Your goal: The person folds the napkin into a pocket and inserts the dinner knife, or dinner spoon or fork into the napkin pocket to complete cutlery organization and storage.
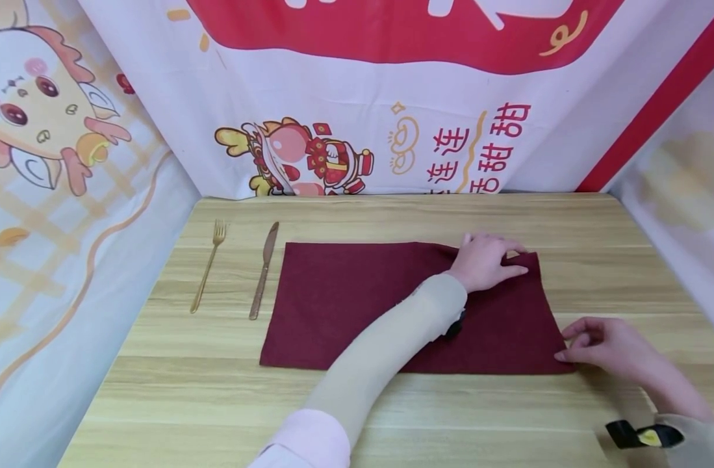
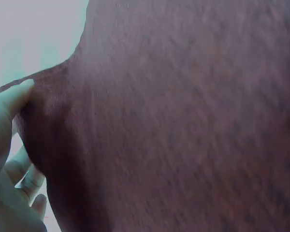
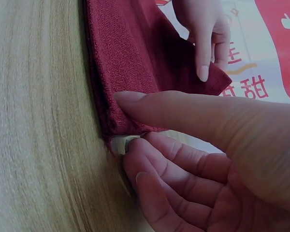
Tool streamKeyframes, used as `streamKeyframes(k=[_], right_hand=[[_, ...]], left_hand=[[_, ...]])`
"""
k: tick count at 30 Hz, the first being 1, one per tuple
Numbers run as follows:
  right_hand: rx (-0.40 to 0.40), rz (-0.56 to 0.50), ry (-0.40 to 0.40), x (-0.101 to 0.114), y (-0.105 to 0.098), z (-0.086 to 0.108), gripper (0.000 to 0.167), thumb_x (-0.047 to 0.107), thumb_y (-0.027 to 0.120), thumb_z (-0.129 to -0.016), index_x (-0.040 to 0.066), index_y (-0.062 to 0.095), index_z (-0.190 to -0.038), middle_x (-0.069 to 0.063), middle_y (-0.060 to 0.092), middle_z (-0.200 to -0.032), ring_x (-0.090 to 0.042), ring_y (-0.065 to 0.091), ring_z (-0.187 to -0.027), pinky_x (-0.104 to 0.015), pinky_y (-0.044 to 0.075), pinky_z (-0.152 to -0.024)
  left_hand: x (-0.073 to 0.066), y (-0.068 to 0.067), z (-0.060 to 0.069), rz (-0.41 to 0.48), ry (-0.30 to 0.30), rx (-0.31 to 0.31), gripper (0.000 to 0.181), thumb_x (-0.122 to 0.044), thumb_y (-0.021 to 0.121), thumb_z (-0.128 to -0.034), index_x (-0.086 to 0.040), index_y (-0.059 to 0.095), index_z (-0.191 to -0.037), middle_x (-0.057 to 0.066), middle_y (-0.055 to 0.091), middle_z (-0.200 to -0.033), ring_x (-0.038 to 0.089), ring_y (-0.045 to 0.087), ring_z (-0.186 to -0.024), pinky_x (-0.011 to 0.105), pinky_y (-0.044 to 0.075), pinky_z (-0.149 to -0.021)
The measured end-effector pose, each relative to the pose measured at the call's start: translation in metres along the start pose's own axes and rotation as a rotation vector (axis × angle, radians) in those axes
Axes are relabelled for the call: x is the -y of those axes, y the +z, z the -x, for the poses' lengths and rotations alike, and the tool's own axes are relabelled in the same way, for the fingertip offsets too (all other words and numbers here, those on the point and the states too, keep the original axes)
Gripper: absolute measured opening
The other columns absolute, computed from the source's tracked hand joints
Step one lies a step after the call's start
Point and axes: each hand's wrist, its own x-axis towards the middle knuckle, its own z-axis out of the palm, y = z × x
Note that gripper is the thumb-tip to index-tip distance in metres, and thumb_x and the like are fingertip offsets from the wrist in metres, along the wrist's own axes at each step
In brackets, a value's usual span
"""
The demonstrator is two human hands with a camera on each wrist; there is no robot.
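Observation:
A dark red cloth napkin [image 1: 345, 299] lies spread as a wide rectangle on the wooden table. At its far right corner, my left hand [image 1: 485, 260] pinches the edge between thumb and fingers; the left wrist view has the thumb [image 2: 20, 94] on top of the fabric. The near right corner is pinched by my right hand [image 1: 611, 344]. Up close in the right wrist view, the right thumb [image 3: 150, 106] presses on the napkin's layered corner, with curled fingers beneath. The fabric bunches slightly by the left hand.
Left of the napkin lie a gold table knife [image 1: 264, 273] and, farther left, a gold fork [image 1: 209, 266]. Printed white and red curtains [image 1: 310, 84] hang behind the wooden table [image 1: 175, 383] and along both sides.

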Motion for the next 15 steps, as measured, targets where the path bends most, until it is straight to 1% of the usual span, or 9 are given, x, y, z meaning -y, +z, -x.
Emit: streamKeyframes(k=[3,6,10,13,15], right_hand=[[0.008,-0.002,0.005,0.000,0.000,0.000,0.036,0.014,0.085,-0.083,-0.007,0.067,-0.106,-0.003,0.067,-0.078,-0.009,0.059,-0.067,-0.024,0.048,-0.061],[0.009,0.000,0.010,0.001,0.000,0.000,0.036,0.014,0.085,-0.083,-0.007,0.067,-0.106,-0.003,0.066,-0.078,-0.009,0.058,-0.067,-0.024,0.047,-0.061],[0.009,-0.001,0.008,0.001,-0.001,0.000,0.035,0.013,0.085,-0.084,-0.007,0.067,-0.106,-0.002,0.066,-0.077,-0.008,0.058,-0.066,-0.024,0.047,-0.060],[0.000,0.014,-0.005,0.000,-0.001,0.000,0.033,0.013,0.082,-0.086,-0.006,0.066,-0.106,-0.002,0.066,-0.078,-0.009,0.059,-0.067,-0.025,0.048,-0.061],[-0.016,0.032,-0.015,0.001,-0.002,-0.001,0.032,0.014,0.081,-0.087,-0.006,0.066,-0.107,-0.002,0.067,-0.078,-0.010,0.060,-0.067,-0.025,0.049,-0.061]], left_hand=[[-0.005,-0.003,0.000,-0.035,0.011,-0.016,0.034,-0.056,0.060,-0.0986,-0.042,0.069,-0.128,-0.024,0.063,-0.114,0.000,0.051,-0.108,0.026,0.030,-0.083],[-0.010,-0.010,0.000,-0.060,0.022,-0.021,0.030,-0.051,0.060,-0.1006,-0.042,0.070,-0.127,-0.021,0.061,-0.122,0.003,0.051,-0.113,0.026,0.030,-0.083],[-0.013,-0.024,0.002,-0.080,0.047,-0.012,0.028,-0.044,0.060,-0.1020,-0.040,0.069,-0.128,-0.020,0.060,-0.125,0.003,0.051,-0.116,0.026,0.030,-0.084],[-0.012,-0.034,0.003,-0.036,0.057,-0.006,0.027,-0.037,0.061,-0.1022,-0.036,0.070,-0.127,-0.020,0.063,-0.125,0.000,0.053,-0.117,0.024,0.032,-0.087],[-0.009,-0.040,0.004,0.015,0.068,-0.013,0.026,-0.031,0.062,-0.1017,-0.032,0.072,-0.125,-0.019,0.065,-0.123,-0.001,0.055,-0.114,0.020,0.035,-0.090]])
